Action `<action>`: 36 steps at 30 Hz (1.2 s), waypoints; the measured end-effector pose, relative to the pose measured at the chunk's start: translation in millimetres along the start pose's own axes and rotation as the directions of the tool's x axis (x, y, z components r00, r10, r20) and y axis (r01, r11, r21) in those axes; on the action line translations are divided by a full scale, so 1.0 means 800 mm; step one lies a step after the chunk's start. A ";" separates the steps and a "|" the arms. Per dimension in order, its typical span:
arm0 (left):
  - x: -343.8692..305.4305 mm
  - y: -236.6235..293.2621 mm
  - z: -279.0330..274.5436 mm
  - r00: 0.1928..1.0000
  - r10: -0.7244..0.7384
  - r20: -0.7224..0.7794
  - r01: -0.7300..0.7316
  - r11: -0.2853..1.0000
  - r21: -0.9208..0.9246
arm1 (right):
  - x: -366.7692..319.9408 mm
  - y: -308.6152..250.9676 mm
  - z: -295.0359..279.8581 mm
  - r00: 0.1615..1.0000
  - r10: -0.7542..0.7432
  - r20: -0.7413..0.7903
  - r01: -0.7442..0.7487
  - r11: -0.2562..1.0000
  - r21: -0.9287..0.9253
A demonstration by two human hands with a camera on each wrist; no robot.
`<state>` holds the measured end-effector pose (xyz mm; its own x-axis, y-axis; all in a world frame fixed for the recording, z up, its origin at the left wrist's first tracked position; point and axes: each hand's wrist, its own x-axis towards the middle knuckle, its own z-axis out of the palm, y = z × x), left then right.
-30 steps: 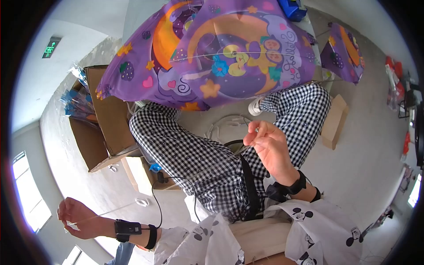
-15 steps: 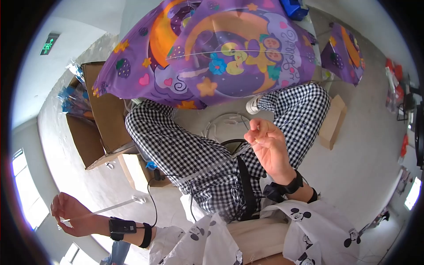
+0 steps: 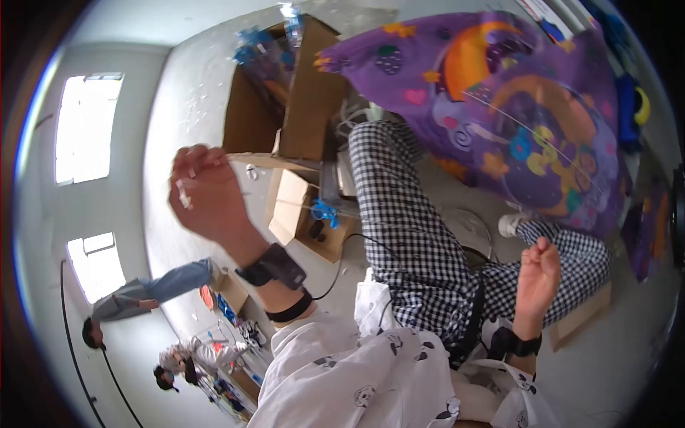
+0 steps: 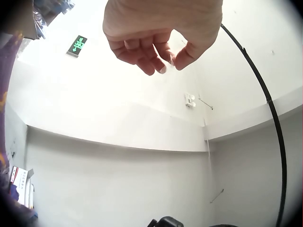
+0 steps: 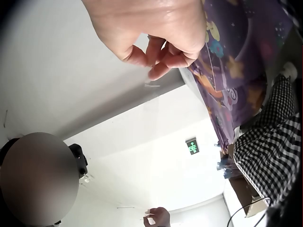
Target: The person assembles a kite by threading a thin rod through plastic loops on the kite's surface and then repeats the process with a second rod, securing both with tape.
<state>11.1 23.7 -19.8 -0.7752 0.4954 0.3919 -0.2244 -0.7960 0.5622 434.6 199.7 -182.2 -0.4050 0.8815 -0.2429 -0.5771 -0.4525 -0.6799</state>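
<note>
In the head view my left hand (image 3: pixel 210 200) is raised at the left, fingers curled, with a thin whitish strip (image 3: pixel 185 194) at the fingertips. The left wrist view shows that hand (image 4: pixel 163 28) with thumb and fingers nearly meeting; the strip is hard to make out there. My right hand (image 3: pixel 539 278) is over the checked trousers, lower right. In the right wrist view, that hand (image 5: pixel 154 30) pinches with thumb and finger, a bit of whitish strip (image 5: pixel 152 85) just below. Purple printed fabric (image 3: pixel 428 93) lies beyond the knees, a pale thread across it.
A tall cardboard box (image 3: pixel 314 93) with blue packets (image 3: pixel 260 53) stands left of the fabric. Before it is a small open carton (image 3: pixel 289 207) with a blue item (image 3: pixel 325 212). A cable (image 3: pixel 346 253) runs from my left wrist. People (image 3: pixel 135 292) are at the far left.
The head view has swung left, bringing windows and people into sight. My left hand has risen and moved away from my lap. The long strip seen between the hands is now barely visible.
</note>
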 end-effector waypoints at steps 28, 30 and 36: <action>0.042 -0.066 -0.014 0.948 -0.317 -0.016 0.311 0.938 -0.155 | 0.042 -0.078 0.004 0.925 -0.178 -0.336 0.127 0.977 -0.170; 0.055 -0.074 -0.018 0.947 -0.319 -0.044 0.315 0.945 -0.085 | 0.046 -0.083 -0.004 0.911 -0.179 -0.371 0.160 0.984 -0.082; 0.080 -0.112 -0.023 0.936 -0.351 -0.032 0.352 0.931 0.099 | 0.070 -0.096 -0.028 0.844 -0.265 -0.466 0.273 0.961 -0.050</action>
<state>-28.9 120.4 -58.8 -0.6659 0.7316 0.1461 -0.4233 -0.5318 0.7335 472.3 287.3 -159.1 0.1413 0.9269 -0.3476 -0.6293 -0.1870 -0.7543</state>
